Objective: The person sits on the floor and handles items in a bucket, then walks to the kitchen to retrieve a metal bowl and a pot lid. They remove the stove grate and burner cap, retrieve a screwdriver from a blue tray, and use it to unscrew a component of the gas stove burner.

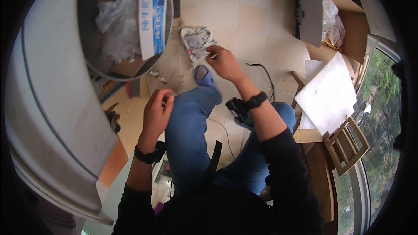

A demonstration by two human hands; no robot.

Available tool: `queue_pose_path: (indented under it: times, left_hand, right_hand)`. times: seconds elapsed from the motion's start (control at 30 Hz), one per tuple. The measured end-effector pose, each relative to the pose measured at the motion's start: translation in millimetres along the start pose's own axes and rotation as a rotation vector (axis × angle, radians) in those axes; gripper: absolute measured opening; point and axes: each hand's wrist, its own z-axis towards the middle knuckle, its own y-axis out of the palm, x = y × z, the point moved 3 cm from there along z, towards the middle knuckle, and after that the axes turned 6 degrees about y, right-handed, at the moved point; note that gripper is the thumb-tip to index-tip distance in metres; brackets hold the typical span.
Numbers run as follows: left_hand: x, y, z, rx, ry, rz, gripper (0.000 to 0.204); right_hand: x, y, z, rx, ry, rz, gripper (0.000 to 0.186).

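My right hand (225,64) is held out over the floor with its thumb and fingers pinched together. A tiny pale bit shows at its fingertips, too small to name. Just beyond it lies a shallow, light-coloured pan or tray (197,39) holding grey and white debris. My left hand (156,112) is beside my left knee, its fingers curled toward the thumb. Something small and dark shows between them, but I cannot make out what it is. Below the right hand is my foot in a blue clog (203,76).
A large round bin (126,78) at the far left holds clear plastic and a blue-and-white carton (153,17). An open cardboard box (353,30) stands far right, with a white foam sheet (326,95) and a wooden frame (348,146) nearer. A black cable (267,76) crosses the floor.
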Motion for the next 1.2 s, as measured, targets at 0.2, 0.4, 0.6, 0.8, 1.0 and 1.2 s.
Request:
queue_pose_path:
  times: [0.2,0.4,0.6,0.8,1.0,1.2]
  left_hand:
    - [-2,-6,-23,-0.04,0.002,0.022,0.013]
    - [-6,-18,-36,-0.024,0.074,0.065,0.02]
    - [-11,-27,-62,-0.086,-0.112,-0.095,0.024]
    - [-8,-27,-86,-0.138,-0.123,-0.152,0.026]
    - [9,-25,-108,-0.218,-0.091,-0.112,0.024]
    - [32,-25,-157,-0.242,-0.18,-0.16,0.019]
  right_hand:
    - [4,-8,-32,-0.005,0.04,-0.019,0.033]
    - [-40,-49,-18,-0.078,0.147,0.286,0.033]
    - [-67,-149,-15,0.1,0.064,0.239,0.037]
    - [-13,-208,-56,0.168,0.283,0.02,0.04]
    - [37,-202,-131,0.124,0.484,-0.025,0.037]
    - [52,-159,-193,0.048,0.508,-0.213,0.035]
